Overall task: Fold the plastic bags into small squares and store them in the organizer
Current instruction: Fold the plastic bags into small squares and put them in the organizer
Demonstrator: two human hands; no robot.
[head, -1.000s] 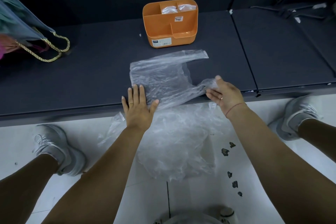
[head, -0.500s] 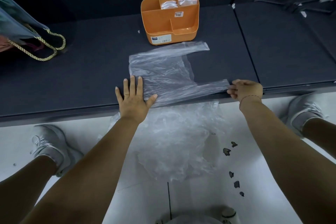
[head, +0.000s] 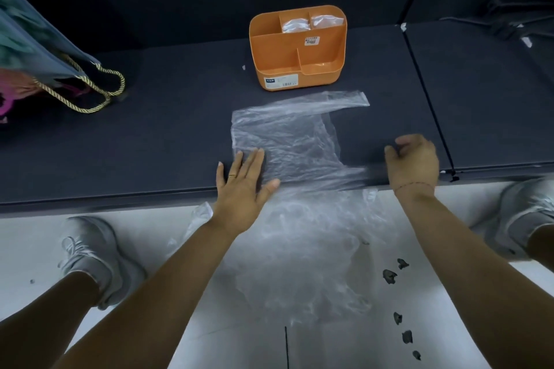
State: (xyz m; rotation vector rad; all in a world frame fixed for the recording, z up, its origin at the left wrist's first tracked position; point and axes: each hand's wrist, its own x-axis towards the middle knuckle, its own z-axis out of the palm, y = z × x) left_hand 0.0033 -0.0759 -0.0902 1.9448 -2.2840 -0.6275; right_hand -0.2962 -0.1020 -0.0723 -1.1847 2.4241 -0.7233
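Observation:
A clear plastic bag (head: 284, 141) lies spread flat on the dark shelf (head: 150, 144), one handle pointing right at the far side and one along the front edge. My left hand (head: 244, 186) presses flat on its near left corner. My right hand (head: 412, 162) hovers at the end of the near handle, fingers loosely curled, with nothing visible in them. Behind the bag stands the orange organizer (head: 296, 69); folded bags (head: 311, 22) fill its two back compartments. A heap of loose clear bags (head: 299, 249) lies on the floor below the shelf edge.
A gift bag with gold rope handles (head: 45, 63) lies at the shelf's left end. A seam (head: 425, 93) splits the shelf to the right of the organizer. My shoes (head: 90, 255) (head: 521, 213) flank the heap on the white floor, beside dark spots (head: 389, 275).
My right hand drew the near handle out to the right along the shelf edge, then came off it. My left hand stayed pressed on the bag's corner.

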